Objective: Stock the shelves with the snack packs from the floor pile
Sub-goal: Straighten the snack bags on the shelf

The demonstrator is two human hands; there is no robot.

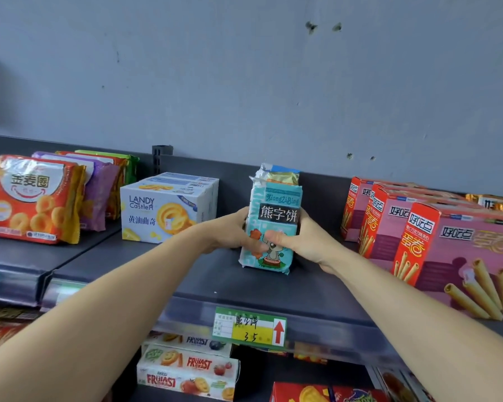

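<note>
At nine o'clock on the top shelf (215, 282), an orange ring-biscuit bag (32, 198) stands upright, with a white cookie box (163, 210) just beside it toward the centre. The left hand (230, 230) grips the teal snack pack (275, 198) from its nine o'clock side and the right hand (308, 242) from three o'clock, both thumbs curled onto its front. The pack stands upright mid-shelf, with similar packs behind it. Pink egg-roll boxes (447, 242) line up at three o'clock. A price tag (250, 326) sits at six o'clock.
</note>
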